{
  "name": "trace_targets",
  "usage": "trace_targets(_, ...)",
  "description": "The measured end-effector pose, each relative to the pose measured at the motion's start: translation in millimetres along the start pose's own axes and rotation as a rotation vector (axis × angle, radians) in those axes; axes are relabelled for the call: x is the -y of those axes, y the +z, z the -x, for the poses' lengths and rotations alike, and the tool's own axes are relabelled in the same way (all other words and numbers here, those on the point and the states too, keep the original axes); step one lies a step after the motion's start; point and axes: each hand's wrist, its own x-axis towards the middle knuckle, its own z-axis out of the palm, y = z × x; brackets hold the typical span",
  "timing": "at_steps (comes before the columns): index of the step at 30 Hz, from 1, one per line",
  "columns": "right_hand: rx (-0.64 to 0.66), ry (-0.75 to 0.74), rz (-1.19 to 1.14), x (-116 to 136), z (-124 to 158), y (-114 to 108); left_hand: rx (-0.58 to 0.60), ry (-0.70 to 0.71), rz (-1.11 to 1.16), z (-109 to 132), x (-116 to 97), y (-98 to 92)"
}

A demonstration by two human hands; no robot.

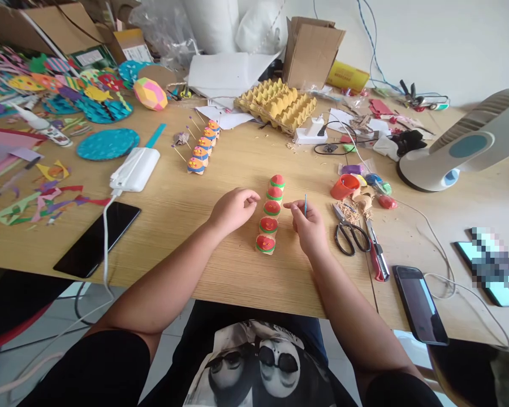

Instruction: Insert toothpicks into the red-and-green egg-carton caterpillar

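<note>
A row of egg-carton cups [268, 225], painted red on top with green bands, lies lengthwise in front of me. Small yellow faces show on the nearer cups; the farthest ones look plain red. To its left hovers my left hand [234, 210], its fingers loosely bent and apart, with nothing visible in them. On the other side my right hand [310, 226] grips a thin blue stick [305, 204] that stands up from the fist, and its fingertips are close to the middle cups. Farther back sits a second row of cups [201, 150], orange and blue, with pins sticking out.
Scissors [351, 230], a box cutter [377, 251] and an orange cup [345, 186] lie right of my right hand. Phones [419, 305] [97, 240] lie near the front edge. A white power bank [134, 170], egg trays [277, 104] and a fan [462, 141] stand farther out.
</note>
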Motion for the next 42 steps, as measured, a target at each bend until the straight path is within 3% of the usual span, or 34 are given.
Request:
trace_targets(2,-0.051,0.005,0.057,-1,-1,0,0.048,-0.014,-0.098,2,-3,-0.2)
trace_targets(5,-0.021,0.025,0.138,-1,0,2,0.110,-0.043,-0.143,4,-8,0.9)
trace_targets(15,-0.008,0.170,0.183,15,4,-9,0.231,0.018,0.019,11,-15,15.4)
trace_targets(19,0.002,0.185,0.123,13,1,-14,0.172,-0.001,0.035,8,-14,7.4)
trace_targets(23,0.032,0.238,-0.106,7,-3,-18,0.063,-0.028,0.024,3,-11,-1.9)
trace_targets(26,0.042,0.242,-0.208,4,-5,-19,0.112,0.012,0.013,4,-11,1.3)
trace_targets(30,0.041,0.218,-0.186,1,-5,-18,0.292,0.161,-0.052,10,-14,14.3)
trace_targets(36,-0.004,0.184,-0.056,-5,-6,-15,0.258,0.177,-0.132,11,-14,25.6)
trace_targets(42,-0.027,0.168,0.004,-6,-3,-4,0.219,0.179,-0.111,11,-17,20.0)
